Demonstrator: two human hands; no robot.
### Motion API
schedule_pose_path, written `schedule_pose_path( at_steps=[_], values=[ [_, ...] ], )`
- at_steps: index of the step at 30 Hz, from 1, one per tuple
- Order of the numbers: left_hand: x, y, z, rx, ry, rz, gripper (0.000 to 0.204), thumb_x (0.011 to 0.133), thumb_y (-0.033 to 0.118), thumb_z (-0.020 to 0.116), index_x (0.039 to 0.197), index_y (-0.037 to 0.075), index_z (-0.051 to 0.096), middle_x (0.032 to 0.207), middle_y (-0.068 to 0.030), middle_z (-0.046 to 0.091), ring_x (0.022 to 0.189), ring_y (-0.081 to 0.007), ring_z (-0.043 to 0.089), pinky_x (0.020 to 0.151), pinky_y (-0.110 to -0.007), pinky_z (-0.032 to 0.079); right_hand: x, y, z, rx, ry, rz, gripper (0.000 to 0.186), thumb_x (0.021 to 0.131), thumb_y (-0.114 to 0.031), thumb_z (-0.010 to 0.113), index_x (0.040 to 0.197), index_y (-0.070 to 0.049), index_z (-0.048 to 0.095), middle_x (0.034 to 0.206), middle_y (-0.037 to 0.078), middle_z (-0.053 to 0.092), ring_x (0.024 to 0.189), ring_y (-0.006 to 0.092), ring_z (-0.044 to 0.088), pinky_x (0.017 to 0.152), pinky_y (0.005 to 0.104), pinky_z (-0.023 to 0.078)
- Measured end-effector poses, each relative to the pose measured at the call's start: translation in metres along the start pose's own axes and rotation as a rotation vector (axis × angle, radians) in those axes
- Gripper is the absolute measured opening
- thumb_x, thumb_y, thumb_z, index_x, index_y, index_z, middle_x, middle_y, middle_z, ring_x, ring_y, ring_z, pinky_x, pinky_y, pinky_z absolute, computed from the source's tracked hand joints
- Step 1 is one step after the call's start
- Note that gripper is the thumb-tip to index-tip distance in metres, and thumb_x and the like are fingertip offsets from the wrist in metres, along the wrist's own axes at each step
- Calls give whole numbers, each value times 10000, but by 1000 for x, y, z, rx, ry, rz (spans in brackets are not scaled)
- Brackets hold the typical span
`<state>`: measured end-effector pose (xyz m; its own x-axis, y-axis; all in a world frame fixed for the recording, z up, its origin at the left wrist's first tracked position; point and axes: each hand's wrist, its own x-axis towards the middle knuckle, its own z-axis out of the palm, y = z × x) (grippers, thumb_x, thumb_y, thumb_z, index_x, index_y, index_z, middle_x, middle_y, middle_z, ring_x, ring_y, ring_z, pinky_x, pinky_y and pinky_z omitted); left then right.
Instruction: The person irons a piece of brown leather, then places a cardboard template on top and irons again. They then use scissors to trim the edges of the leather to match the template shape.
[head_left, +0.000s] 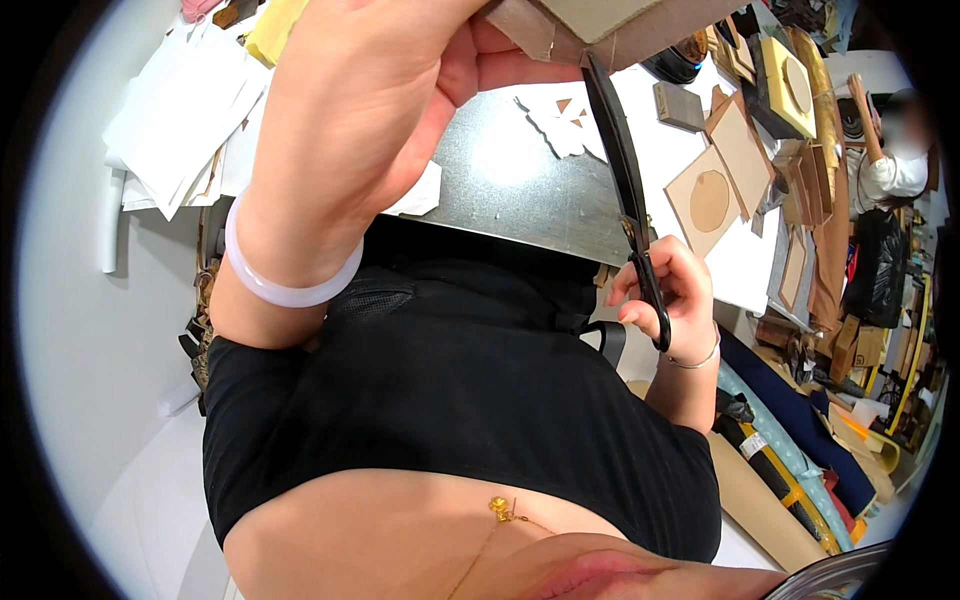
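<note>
At the top edge, my left hand (400, 85) grips a flat piece of board covered in brownish material (655, 35), with a greyish-green panel on its face. Part of that piece lies outside the view. My right hand (685, 300) has its fingers through the handles of long black scissors (624, 165), held lower right and pointing up. The scissor tips meet the brownish covering at a corner of the piece. From here the blades look nearly closed, and I cannot tell whether material lies between them.
A grey metal plate (490, 190) lies on the white table, with torn white paper scraps (560, 125) on it. White sheets (190, 110) spread at left. At right are a board with a circle (700, 200), a grey block (679, 106) and a yellow block (788, 85). Another person (890, 175) is beyond.
</note>
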<state>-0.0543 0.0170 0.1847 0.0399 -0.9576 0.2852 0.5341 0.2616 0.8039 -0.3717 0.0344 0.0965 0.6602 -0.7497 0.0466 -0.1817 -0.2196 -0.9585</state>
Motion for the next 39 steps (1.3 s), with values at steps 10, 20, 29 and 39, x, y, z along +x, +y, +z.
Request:
schedule_pose_path(
  at_steps=[10, 20, 29, 39],
  values=[
    [1, -1, 0, -34, 4, -17, 575, 1049, 199, 584, 1455, -114, 324, 1259, -307, 588, 1069, -289, 731, 828, -375, 676, -1, 3, 0, -28, 28, -8, 454, 809, -214, 929, 933, -9, 542, 769, 101, 711, 684, 123, 710, 607, 218, 539],
    [-5, -2, 1, -190, 42, 27, 523, 1071, 187, 538, 1477, -68, 331, 1311, -240, 579, 1165, -282, 678, 924, -408, 639, -2, 2, 5, -39, 67, -5, 455, 796, -212, 938, 924, -18, 548, 757, 91, 707, 670, 111, 702, 590, 208, 529],
    [-7, -30, -7, -354, 207, 172, 345, 1086, 161, 534, 1383, -15, 515, 1323, -144, 646, 1195, -264, 665, 1077, -473, 546, 1, 11, 41, -228, 212, -54, 625, 725, -386, 969, 1010, -20, 550, 829, 84, 723, 643, 82, 615, 594, 229, 498],
    [5, -36, -4, -282, 398, 185, 317, 1094, 149, 513, 1339, -45, 566, 1280, -145, 685, 1178, -235, 666, 1166, -463, 497, 16, 6, 56, -295, 302, -88, 582, 775, -483, 910, 988, -65, 567, 725, 102, 610, 610, 289, 632, 580, 351, 509]
  ],
)
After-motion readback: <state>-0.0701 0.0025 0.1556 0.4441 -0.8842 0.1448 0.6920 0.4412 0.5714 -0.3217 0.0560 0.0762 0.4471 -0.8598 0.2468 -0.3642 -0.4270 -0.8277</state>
